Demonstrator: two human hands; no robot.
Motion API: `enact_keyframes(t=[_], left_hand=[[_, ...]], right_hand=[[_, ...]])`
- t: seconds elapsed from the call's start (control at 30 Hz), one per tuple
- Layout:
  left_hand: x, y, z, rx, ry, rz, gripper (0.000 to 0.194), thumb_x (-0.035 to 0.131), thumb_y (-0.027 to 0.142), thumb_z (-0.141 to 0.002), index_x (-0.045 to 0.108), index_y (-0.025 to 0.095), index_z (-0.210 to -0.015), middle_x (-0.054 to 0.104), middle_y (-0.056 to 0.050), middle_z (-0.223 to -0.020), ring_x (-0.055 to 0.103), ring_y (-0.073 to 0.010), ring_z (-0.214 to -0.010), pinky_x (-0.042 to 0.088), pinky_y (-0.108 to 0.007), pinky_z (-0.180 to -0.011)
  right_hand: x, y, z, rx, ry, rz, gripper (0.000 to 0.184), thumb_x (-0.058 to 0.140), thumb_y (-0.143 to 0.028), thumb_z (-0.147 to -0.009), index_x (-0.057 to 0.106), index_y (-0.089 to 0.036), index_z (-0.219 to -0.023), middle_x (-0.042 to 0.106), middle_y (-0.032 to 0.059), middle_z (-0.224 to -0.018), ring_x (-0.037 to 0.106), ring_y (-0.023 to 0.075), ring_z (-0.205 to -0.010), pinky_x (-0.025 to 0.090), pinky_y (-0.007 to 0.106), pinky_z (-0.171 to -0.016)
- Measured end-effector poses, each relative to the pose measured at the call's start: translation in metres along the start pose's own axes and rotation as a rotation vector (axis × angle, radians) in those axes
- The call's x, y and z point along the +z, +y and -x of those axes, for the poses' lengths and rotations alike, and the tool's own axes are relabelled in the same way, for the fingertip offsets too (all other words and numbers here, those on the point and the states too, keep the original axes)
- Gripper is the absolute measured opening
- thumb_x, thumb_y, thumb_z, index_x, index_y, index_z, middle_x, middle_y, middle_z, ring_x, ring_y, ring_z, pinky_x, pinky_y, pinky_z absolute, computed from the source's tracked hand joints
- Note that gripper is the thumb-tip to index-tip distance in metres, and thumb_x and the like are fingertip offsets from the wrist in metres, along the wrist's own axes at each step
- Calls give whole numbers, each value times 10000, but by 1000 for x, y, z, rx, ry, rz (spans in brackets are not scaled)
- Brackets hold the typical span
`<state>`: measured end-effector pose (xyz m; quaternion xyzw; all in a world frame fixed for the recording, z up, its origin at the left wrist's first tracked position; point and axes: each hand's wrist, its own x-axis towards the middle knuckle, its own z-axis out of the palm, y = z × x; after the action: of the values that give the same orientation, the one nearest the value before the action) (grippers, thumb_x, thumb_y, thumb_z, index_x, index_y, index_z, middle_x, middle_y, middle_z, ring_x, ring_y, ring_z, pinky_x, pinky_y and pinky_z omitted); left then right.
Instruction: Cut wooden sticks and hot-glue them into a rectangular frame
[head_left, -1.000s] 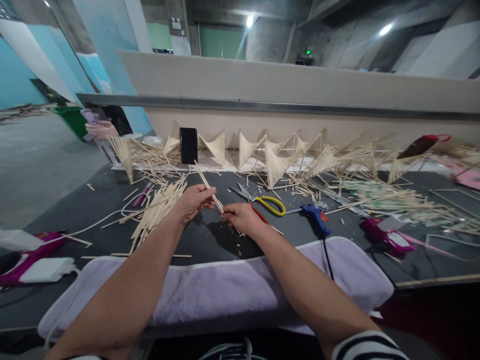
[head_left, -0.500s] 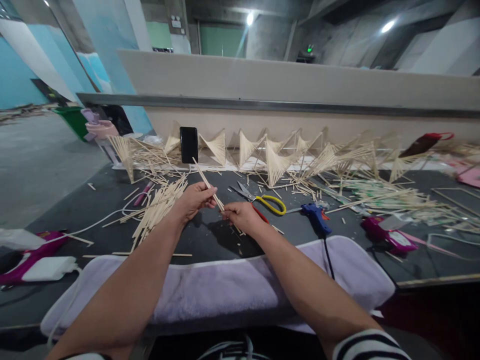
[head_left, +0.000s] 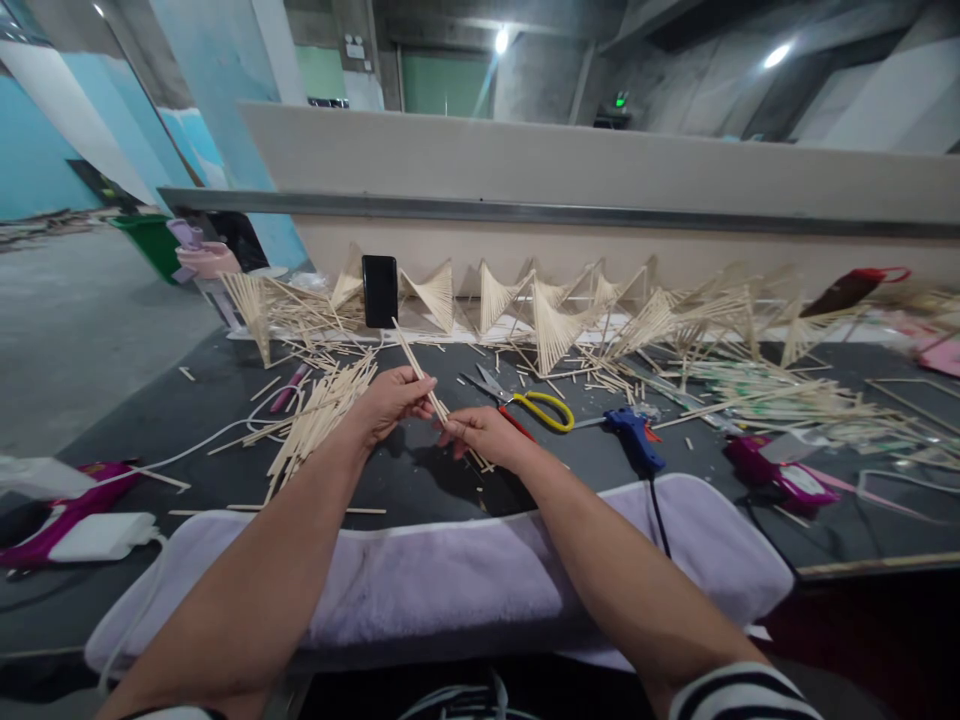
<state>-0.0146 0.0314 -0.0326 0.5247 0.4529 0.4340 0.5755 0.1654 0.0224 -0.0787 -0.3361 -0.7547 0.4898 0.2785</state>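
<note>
Across the dark table [head_left: 225,420], 2 hands [head_left: 440,408] grip thin sticks [head_left: 417,366].

A black phone [head_left: 380,291] stands upright; a green bin [head_left: 148,243] shows behind a pink container [head_left: 208,262].

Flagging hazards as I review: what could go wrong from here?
The scissors lie open just beyond the right hand, so a careless reach might nick it.
The glue gun has its cord draped over the towel near the right forearm; a snag could drag it.
The sticks between both hands look thin and might snap if bent.
</note>
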Motion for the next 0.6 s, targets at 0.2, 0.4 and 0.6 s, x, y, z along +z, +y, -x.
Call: enact_keyframes(t=[0.2, 0.4, 0.6], left_hand=[[-2, -2, -1, 9, -6, 0, 297, 681, 352, -668, 548, 106, -767, 591, -4, -550, 557, -72, -477, 457, -164, -468], [-1, -1, 0, 16, -1, 8, 305, 684, 356, -663, 545, 107, -770, 587, -4, -549, 553, -74, -469, 451, -163, -457], [-1, -2, 0, 26, 3, -8, 300, 683, 360, -665, 546, 110, -759, 589, -4, -546, 557, -77, -477, 453, -164, -461]], right_hand=[[3, -9, 1, 28, 52, -46, 338, 470, -423, -811, 635, -129, -834, 642, 30, -724, 529, 73, -486, 384, 187, -490], [3, -12, 2, 6, 67, -26, 340, 470, -432, -806, 620, -136, -730, 629, 16, -676, 521, 70, -481, 376, 183, -488], [4, -12, 2, 8, 77, 9, 313, 463, -393, -816, 607, -140, -700, 616, 12, -648, 515, 69, -476, 378, 180, -488]])
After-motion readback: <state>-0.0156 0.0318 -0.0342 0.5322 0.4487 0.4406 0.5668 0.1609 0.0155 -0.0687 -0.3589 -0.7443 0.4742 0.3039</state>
